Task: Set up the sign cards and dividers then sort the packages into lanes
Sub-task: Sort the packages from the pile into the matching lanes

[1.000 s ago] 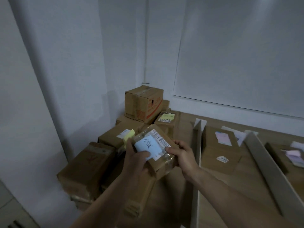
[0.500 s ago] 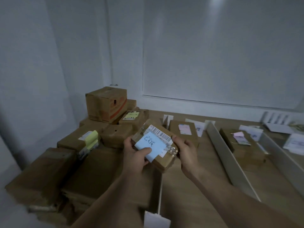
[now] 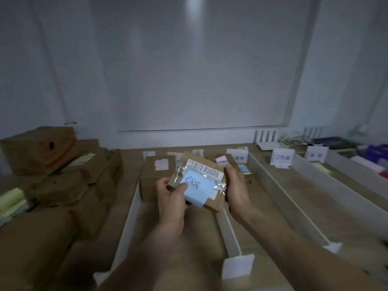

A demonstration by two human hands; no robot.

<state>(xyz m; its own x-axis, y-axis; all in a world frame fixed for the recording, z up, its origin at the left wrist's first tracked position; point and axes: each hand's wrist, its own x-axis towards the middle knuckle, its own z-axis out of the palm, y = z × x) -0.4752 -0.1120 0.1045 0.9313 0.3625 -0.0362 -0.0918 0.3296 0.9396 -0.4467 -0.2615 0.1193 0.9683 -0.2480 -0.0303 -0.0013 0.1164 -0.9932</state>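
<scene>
both hands hold 1 package (image 3: pixel 213 203) up in the air over the near end of the lanes. the left hand (image 3: pixel 171 198) grips its left edge, thumb pressed on a blue note (image 3: pixel 197 189) with handwriting. the right hand (image 3: pixel 236 190) clasps the right edge, fingers curled behind. a barcode label (image 3: pixel 204 169) sits under clear tape above the note. below, white dividers (image 3: pixel 227 229) run away across the wooden table (image 3: pixel 262 208), and a longer one (image 3: pixel 281 192) lies to the right. sign cards (image 3: pixel 282 158) stand at the far end. 1 box (image 3: pixel 156 181) with a pink note (image 3: pixel 161 164) lies in the left lane, just behind the left hand. a pile of brown boxes (image 3: pixel 58 185) fills the left side of the table.
</scene>
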